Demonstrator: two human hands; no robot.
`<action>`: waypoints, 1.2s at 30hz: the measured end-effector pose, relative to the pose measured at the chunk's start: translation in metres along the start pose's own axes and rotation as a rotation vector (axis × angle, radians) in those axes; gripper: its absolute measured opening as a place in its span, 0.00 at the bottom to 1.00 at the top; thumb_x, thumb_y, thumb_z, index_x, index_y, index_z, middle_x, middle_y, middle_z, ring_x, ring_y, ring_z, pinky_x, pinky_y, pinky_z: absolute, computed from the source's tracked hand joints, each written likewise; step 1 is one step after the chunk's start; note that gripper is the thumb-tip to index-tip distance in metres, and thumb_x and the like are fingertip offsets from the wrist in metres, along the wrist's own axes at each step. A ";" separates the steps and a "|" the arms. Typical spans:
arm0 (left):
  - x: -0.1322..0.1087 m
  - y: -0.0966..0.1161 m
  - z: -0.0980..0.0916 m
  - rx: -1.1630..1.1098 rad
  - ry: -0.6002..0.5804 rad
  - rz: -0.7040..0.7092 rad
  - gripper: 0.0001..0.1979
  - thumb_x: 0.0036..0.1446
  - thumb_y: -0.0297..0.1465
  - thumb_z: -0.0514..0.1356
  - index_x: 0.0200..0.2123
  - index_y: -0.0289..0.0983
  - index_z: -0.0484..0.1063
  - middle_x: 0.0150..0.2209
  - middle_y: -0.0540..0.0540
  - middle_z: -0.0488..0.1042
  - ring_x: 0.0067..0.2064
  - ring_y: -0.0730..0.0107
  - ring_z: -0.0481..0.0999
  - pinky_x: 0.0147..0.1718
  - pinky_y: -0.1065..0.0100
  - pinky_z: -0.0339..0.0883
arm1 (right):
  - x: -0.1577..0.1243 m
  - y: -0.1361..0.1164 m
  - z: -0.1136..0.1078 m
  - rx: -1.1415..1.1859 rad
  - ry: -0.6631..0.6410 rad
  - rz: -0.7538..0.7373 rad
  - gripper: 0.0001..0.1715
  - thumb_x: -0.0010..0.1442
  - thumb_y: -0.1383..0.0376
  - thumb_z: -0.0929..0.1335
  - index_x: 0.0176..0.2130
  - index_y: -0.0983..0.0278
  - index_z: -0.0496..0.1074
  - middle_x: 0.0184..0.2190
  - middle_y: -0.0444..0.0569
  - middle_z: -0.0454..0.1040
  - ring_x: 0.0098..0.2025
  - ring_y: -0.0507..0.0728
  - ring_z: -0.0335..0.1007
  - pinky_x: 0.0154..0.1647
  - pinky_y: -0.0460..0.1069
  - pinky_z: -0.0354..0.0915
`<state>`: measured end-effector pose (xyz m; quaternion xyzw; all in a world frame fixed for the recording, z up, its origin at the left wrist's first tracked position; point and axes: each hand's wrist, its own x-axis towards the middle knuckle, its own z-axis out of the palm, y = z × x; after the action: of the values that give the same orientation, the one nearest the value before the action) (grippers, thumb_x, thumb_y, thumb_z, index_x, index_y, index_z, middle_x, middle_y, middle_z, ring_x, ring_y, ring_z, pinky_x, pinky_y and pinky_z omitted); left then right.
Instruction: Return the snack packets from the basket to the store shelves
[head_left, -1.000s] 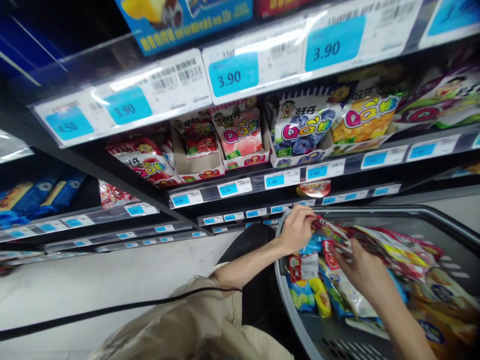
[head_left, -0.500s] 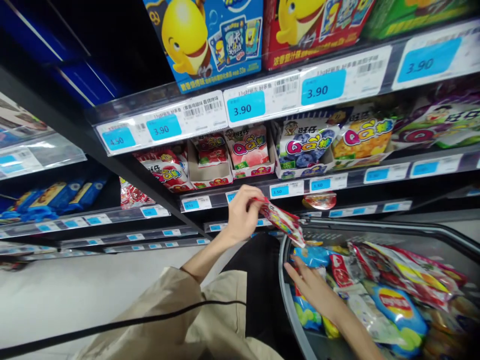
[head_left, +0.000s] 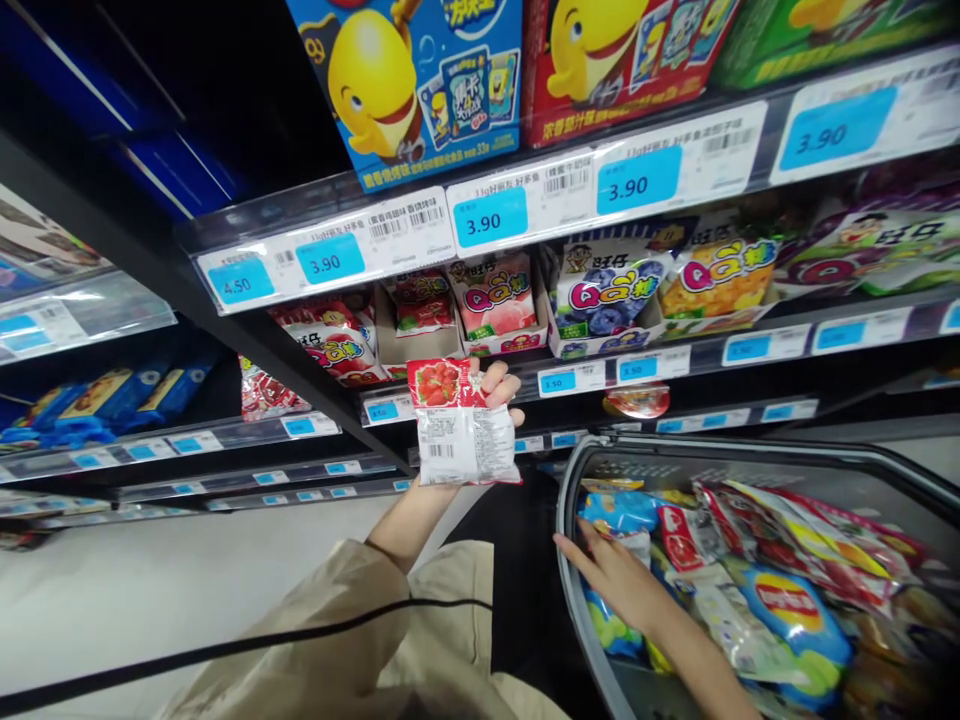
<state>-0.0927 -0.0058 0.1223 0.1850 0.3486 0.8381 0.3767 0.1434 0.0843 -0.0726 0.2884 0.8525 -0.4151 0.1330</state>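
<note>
Raised in front of the shelves, my left hand [head_left: 501,385] grips a gummy candy bag [head_left: 465,440] by its right side. The bag's red top shows strawberries, and its white printed back with a barcode faces me. My fingertips wrap over the edge; the palm is hidden behind the bag. On the right, my right hand [head_left: 619,580] lies at the left rim of a grey shopping basket [head_left: 574,610], with its fingers stretched out and one finger over the rim. Snack packs fill the basket, among them a blue chip bag [head_left: 795,625] and red packs [head_left: 682,535].
Above the bag, a shelf carries candy boxes, including an open carton [head_left: 420,355], a peach pack [head_left: 499,300] and a blueberry pack [head_left: 607,285]. Price labels [head_left: 390,235] line the shelf edges. A dark cable [head_left: 300,635] crosses over my sleeve at lower left.
My left hand has turned the candy bag from edge-on to flat, its printed back now toward me, and shifted it left. My right hand has moved slightly left against the basket rim.
</note>
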 end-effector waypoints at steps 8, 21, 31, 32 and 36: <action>0.005 -0.003 -0.003 -0.073 -0.055 -0.017 0.23 0.62 0.41 0.59 0.29 0.40 0.45 0.32 0.51 0.50 0.28 0.76 0.50 0.21 0.78 0.56 | 0.002 0.000 -0.003 0.030 -0.008 -0.007 0.49 0.67 0.36 0.57 0.67 0.68 0.67 0.63 0.65 0.73 0.68 0.73 0.66 0.70 0.63 0.61; 0.007 -0.003 -0.016 0.608 -0.270 0.199 0.18 0.61 0.47 0.66 0.32 0.40 0.68 0.33 0.48 0.68 0.32 0.71 0.68 0.31 0.68 0.67 | 0.007 0.010 0.000 -0.002 -0.037 0.004 0.54 0.67 0.34 0.56 0.71 0.71 0.62 0.61 0.66 0.74 0.67 0.73 0.67 0.69 0.63 0.61; -0.013 0.015 -0.002 1.310 -0.152 0.585 0.08 0.68 0.24 0.59 0.41 0.38 0.79 0.40 0.47 0.79 0.43 0.68 0.78 0.44 0.69 0.71 | 0.006 0.007 -0.003 0.029 -0.025 -0.021 0.51 0.67 0.35 0.57 0.67 0.71 0.66 0.61 0.67 0.74 0.68 0.74 0.66 0.70 0.65 0.59; -0.013 0.016 -0.001 1.312 -0.142 0.603 0.08 0.68 0.24 0.59 0.41 0.38 0.79 0.40 0.47 0.79 0.43 0.69 0.78 0.43 0.69 0.71 | 0.006 0.007 -0.003 0.026 -0.032 -0.021 0.52 0.67 0.35 0.57 0.67 0.72 0.66 0.61 0.67 0.73 0.68 0.74 0.66 0.70 0.65 0.58; -0.014 0.026 0.001 1.348 -0.120 0.744 0.07 0.68 0.23 0.60 0.41 0.38 0.78 0.40 0.48 0.79 0.42 0.70 0.78 0.42 0.69 0.72 | 0.007 0.006 -0.005 0.001 -0.048 0.010 0.56 0.66 0.33 0.56 0.69 0.74 0.64 0.64 0.69 0.70 0.70 0.74 0.63 0.72 0.65 0.57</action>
<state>-0.0967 -0.0281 0.1414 0.5245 0.6775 0.5048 -0.1054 0.1415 0.0935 -0.0766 0.2825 0.8475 -0.4217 0.1553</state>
